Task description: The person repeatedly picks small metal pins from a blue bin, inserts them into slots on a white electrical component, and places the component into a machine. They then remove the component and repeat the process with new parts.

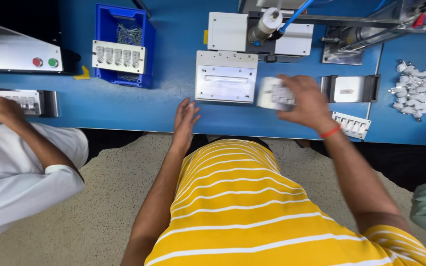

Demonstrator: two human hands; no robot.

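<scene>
I saw my right hand (307, 102) curled around a white switch block (275, 93) (blurred), its fingers (292, 81) over the top, holding it above the blue desk (124, 106) just right of the grey metal fixture (226, 77). My left hand (185, 117) lay open and empty at the desk edge. A second switch block (352, 124) sat beside my right wrist, nothing between.
</scene>
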